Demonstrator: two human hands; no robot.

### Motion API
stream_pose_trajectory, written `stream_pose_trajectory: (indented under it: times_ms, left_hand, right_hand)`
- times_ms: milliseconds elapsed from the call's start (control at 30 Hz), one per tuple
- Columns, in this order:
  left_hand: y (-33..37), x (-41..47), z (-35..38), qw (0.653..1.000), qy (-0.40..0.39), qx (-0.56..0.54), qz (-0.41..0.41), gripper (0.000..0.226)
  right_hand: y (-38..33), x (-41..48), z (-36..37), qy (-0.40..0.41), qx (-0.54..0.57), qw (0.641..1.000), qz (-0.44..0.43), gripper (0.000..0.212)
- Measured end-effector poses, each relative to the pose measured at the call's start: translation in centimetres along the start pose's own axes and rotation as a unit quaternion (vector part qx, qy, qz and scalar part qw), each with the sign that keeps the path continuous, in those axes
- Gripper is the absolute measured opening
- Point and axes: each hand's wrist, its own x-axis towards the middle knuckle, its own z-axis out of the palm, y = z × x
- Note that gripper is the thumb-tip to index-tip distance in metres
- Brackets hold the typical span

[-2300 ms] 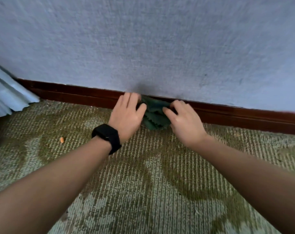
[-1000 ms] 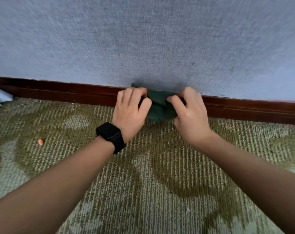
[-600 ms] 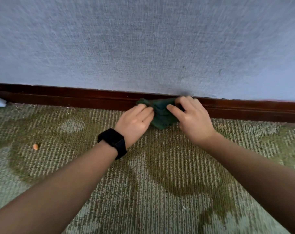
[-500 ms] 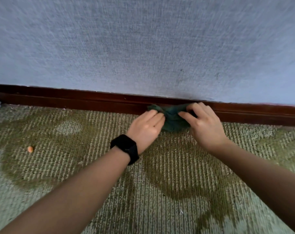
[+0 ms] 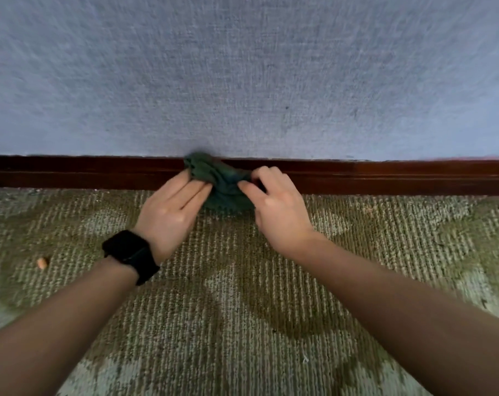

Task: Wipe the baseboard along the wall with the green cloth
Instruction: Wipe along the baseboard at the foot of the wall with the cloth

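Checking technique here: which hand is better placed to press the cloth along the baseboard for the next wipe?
Probably the right hand: its fingers pinch the green cloth right against the baseboard. The left hand grips the cloth's near edge, lower, over the carpet.

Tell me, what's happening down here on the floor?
A person is cleaning the dark wooden baseboard where the wall meets the carpet. Both hands pinch a bunched green cloth against it: the left hand, which wears a black watch, and the right hand. A small orange bit lies on the carpet to the left.
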Motion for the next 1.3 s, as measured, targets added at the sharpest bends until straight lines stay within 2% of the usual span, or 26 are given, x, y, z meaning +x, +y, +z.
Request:
stream_pose_trajectory:
  times_ms: [100, 200, 333, 500, 567, 633, 733, 933, 1067, 1200, 1300]
  left_hand:
    - [1.9, 0.7, 1.0, 0.999, 0.025, -0.020, -0.031, 0.020]
    - [3.2, 1.6, 1.6, 0.998, 0.051, -0.030, -0.021, 0.016]
    - [1.6, 0.5, 1.1, 1.000, 0.027, 0.003, 0.000, 0.023]
    - [-1.3, -3.0, -0.1, 0.995, -0.010, 0.023, -0.095, 0.030]
    - [-1.3, -3.0, -0.2, 0.992, -0.011, 0.021, -0.123, 0.030]
    - [-0.5, -2.4, -0.1, 0.992, -0.001, 0.007, -0.128, 0.030]
    - [1.7, -0.5, 0.4, 0.995, 0.025, -0.027, -0.087, 0.024]
    - [6.8, 4.6, 1.6, 0.990, 0.075, -0.115, -0.022, 0.015]
    - [9.1, 7.4, 2.0, 0.990, 0.083, -0.114, 0.023, 0.008]
    - [10.6, 8.7, 2.2, 0.991, 0.067, -0.105, 0.040, 0.014]
    - [10.6, 9.1, 2.2, 0.992, 0.066, -0.100, 0.050, 0.008]
  right_hand:
    - [0.9, -0.2, -0.7, 0.016, -0.015, 1.000, -0.010, 0.043]
    - [0.7, 0.0, -0.9, 0.022, -0.014, 1.000, 0.009, 0.038]
    - [-0.2, 0.6, -0.6, 0.007, -0.009, 1.000, -0.016, 0.033]
    - [-2.3, 3.1, 0.7, 0.012, -0.015, 0.995, -0.097, 0.034]
    - [-2.7, 3.5, 0.9, 0.014, -0.024, 0.994, -0.110, 0.033]
    - [-2.1, 3.0, 0.4, -0.002, -0.041, 0.994, -0.106, 0.041]
    - [0.5, 1.4, -1.3, -0.022, -0.057, 0.994, -0.092, 0.049]
    - [6.1, -2.4, -4.8, -0.005, -0.116, 0.992, -0.057, 0.046]
    - [8.6, -4.2, -6.4, 0.001, -0.155, 0.988, -0.017, 0.049]
    - [10.0, -4.8, -7.5, 0.008, -0.164, 0.986, -0.043, 0.032]
    - [9.7, -4.7, -6.8, 0.039, -0.131, 0.990, -0.026, 0.041]
